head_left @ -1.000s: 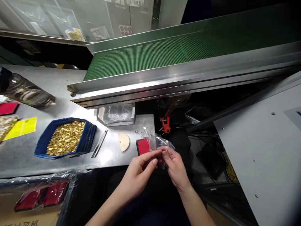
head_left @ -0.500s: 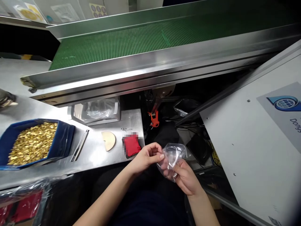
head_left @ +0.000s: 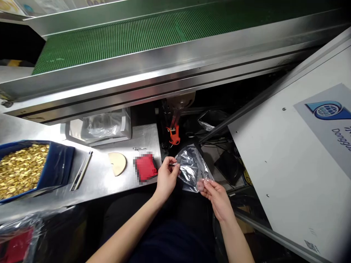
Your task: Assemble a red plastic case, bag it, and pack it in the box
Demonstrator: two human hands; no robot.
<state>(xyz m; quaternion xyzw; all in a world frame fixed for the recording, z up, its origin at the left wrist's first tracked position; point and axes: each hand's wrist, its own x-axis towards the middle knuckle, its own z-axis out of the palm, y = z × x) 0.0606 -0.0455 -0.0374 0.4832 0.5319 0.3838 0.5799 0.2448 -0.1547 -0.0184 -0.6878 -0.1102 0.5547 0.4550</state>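
Drawn apart since half a second ago, the left hand (head_left: 166,179) and right hand (head_left: 221,201) spread the glossy clear plastic bag (head_left: 189,166) between them, beyond the edge of the smooth metal desk (head_left: 95,182). Left fingers (head_left: 172,159) pinch its left side, right fingers (head_left: 210,186) its lower right. Nearby lie a pale half-disc (head_left: 118,163), a squarish red item (head_left: 145,167) and an angular blue bin (head_left: 61,160) of gold bits (head_left: 24,168).

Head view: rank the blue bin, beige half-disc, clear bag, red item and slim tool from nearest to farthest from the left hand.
1. Clear bag: at the left hand's fingertips.
2. Red item: just left of the hand.
3. Beige half-disc: left of the red item.
4. Slim tool: farther left, lying aslant.
5. Blue bin: farthest left.
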